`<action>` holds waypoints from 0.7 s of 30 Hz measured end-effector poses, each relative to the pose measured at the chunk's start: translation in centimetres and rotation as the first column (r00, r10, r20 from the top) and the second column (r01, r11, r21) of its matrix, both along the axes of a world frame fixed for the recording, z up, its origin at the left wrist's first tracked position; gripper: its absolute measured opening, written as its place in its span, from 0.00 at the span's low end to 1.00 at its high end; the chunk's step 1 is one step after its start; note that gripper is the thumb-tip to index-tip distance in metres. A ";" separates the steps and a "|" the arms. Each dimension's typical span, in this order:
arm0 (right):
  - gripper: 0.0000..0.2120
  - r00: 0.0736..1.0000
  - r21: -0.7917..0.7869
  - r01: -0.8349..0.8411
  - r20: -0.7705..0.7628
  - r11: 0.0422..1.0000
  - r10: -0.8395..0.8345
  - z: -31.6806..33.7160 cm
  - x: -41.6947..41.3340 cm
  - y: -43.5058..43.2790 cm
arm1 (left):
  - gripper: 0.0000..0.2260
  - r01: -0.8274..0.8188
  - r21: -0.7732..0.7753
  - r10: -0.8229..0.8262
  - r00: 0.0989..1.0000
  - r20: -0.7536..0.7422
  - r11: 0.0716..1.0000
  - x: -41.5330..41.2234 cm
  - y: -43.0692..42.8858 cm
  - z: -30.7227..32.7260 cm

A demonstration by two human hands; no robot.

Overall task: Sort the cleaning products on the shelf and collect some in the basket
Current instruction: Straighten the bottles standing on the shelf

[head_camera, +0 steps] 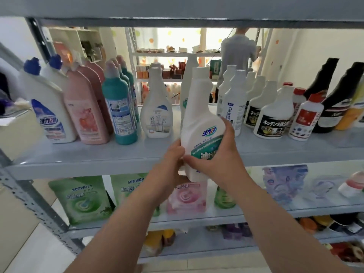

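In the head view, a white refill bottle (201, 123) with a green-banded label is held tilted in front of the middle shelf (98, 160), off its surface and just before its front edge. It is clasped from both sides: the left hand (171, 164) is wrapped around the lower left of the body and the base, and the right hand (218, 154) is closed around the lower right, thumb across the label.

Along the shelf, the cleaning products are seen in rows by kind. White bottles with blue caps (47, 107) stand toward the left end, then pink bottles (86, 111), then teal bottles (122, 113). A lone white bottle (157, 111) stands near the middle. Further right stand white oil-cleaner bottles (234, 101), black-labelled kitchen bottles (273, 113), red-capped bottles (305, 117) and dark bottles (332, 99) at the right end.

A gap is left on the shelf behind the held bottle. No basket is in view, so how much has been collected cannot be told. Sorting appears well advanced; the held bottle has yet to be placed or collected.
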State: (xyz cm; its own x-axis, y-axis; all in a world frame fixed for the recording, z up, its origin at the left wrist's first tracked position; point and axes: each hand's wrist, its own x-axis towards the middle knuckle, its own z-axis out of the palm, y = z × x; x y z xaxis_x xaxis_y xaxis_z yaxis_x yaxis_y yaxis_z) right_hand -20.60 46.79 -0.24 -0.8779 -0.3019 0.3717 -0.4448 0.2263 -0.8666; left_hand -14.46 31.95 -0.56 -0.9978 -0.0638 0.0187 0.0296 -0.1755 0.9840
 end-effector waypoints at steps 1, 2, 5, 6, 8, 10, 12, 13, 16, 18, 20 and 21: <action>0.63 1.000 -0.040 0.002 -0.030 0.999 -0.003 0.3 -0.9 -0.4 | 0.18 -0.011 -0.088 0.007 0.999 -0.044 0.996 -0.8 -0.5 0.5; 0.61 0.999 -0.078 0.000 -0.054 0.997 -0.004 0.5 -1.9 -0.9 | 0.17 -0.034 -0.209 0.014 0.995 -0.096 0.977 -1.5 -1.0 0.9; 0.53 0.992 -0.150 0.000 -0.124 0.989 -0.019 0.5 -4.7 -2.1 | 0.14 -0.244 -0.557 0.106 0.958 -0.268 0.794 -3.1 -3.2 1.2; 0.52 0.991 -0.154 0.004 -0.134 0.988 -0.025 0.4 -5.6 -2.4 | 0.14 -0.320 -0.686 0.123 0.939 -0.320 0.654 -3.8 -4.0 0.7; 0.52 0.990 -0.132 0.017 -0.138 0.991 -0.036 0.0 -7.1 -2.9 | 0.14 -0.357 -0.896 0.105 0.934 -0.341 0.264 -5.1 -5.4 -0.8; 0.53 0.988 -0.093 0.040 -0.144 0.995 -0.054 -0.4 -8.4 -3.3 | 0.15 -0.334 -0.942 0.114 0.937 -0.331 0.013 -5.6 -6.2 -2.2; 0.54 0.987 -0.082 0.059 -0.142 0.995 -0.071 -0.8 -9.5 -3.7 | 0.14 -0.360 -0.933 0.132 0.924 -0.359 -0.018 -5.7 -6.3 -3.0; 0.54 0.987 -0.082 0.071 -0.142 0.994 -0.082 -1.0 -10.1 -3.9 | 0.14 -0.384 -0.923 0.145 0.913 -0.381 -0.008 -5.7 -6.2 -3.2; 0.55 0.985 -0.086 0.098 -0.133 0.991 -0.109 -1.2 -11.4 -4.5 | 0.17 -0.428 -0.903 0.173 0.888 -0.426 -0.029 -6.0 -5.9 -3.4; 0.55 0.987 -0.091 0.110 -0.111 0.990 -0.120 -1.2 -12.3 -5.0 | 0.19 -0.415 -0.908 0.180 0.891 -0.417 -0.046 -6.0 -5.9 -3.4; 0.55 0.987 -0.086 0.126 -0.091 0.988 -0.134 -1.3 -13.2 -5.6 | 0.19 -0.416 -0.908 0.189 0.889 -0.417 -0.051 -6.0 -5.8 -3.6; 0.55 0.985 -0.082 0.145 -0.087 0.986 -0.152 -1.4 -13.6 -5.9 | 0.19 -0.417 -0.908 0.193 0.888 -0.418 -0.048 -6.0 -5.8 -3.6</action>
State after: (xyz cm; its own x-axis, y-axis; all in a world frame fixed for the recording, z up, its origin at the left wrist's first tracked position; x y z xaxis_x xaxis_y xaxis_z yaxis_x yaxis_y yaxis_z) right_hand -34.22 40.92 -1.61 -0.8715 -0.1393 0.4701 -0.4902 0.2312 -0.8404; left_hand -20.47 26.13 -4.15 -0.8628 -0.1714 0.4756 -0.0927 0.9785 0.1844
